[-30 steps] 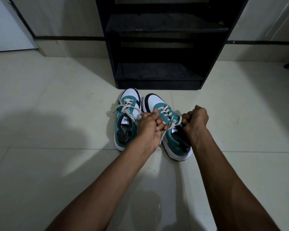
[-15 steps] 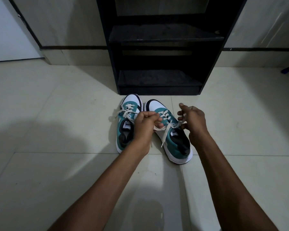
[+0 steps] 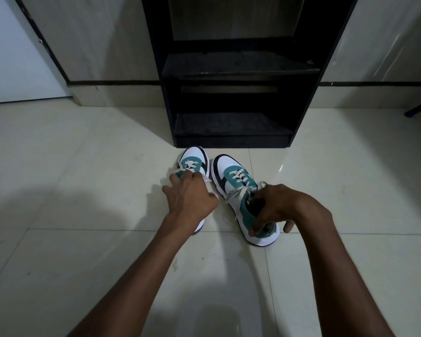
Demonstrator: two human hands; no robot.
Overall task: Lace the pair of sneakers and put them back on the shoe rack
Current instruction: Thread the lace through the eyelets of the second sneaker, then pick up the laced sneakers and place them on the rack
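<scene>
While both sneakers sit on the floor, toes toward the rack (image 3: 231,127), left hand (image 3: 190,198) clamps left sneaker (image 3: 192,161); right hand (image 3: 277,207) fingers hook right sneaker's (image 3: 231,173) collar; rack straight ahead.

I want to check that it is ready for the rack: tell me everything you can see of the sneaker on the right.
The right sneaker is teal and white with a black toe trim, a thick white sole and cream laces, which are threaded and crossed up the front with loose ends trailing at the tongue. It stands upright on the tiled floor, toe towards the black shoe rack. The right hand grips its heel collar, fingers inside the opening.
</scene>
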